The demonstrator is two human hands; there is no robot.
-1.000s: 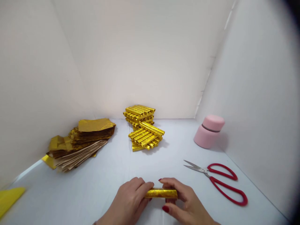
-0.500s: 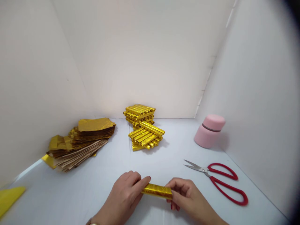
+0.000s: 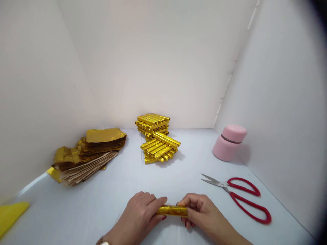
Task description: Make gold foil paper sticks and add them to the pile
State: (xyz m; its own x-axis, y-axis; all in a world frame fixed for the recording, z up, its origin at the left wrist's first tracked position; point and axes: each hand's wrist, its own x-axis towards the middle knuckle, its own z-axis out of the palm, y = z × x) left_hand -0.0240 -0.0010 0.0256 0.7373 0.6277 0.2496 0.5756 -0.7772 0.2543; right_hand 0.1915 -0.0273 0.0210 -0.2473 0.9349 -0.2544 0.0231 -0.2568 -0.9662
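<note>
A shiny gold strip of folded paper [image 3: 173, 210] lies crosswise between my two hands, just above the table at the front. My left hand [image 3: 143, 212] pinches its left end between thumb and fingers. At the right end, my right hand [image 3: 198, 211] grips it with thumb and fingertips. Beyond the hands, a loose pile of gold folded paper sticks [image 3: 160, 149] rests on the table, with a neater crosswise stack of gold sticks [image 3: 152, 124] behind it.
Gold and brown paper sheets [image 3: 92, 153] are heaped at the left. Scissors with red handles [image 3: 226, 185] lie slightly open at the right, before a pink flask [image 3: 228, 144]. A yellow sheet [image 3: 11, 216] shows at the left edge. White walls [image 3: 158, 61] enclose the table.
The gold strip has turned to lie more level and looks narrower. My left thumb has come round to its near side. The right hand has barely moved.
</note>
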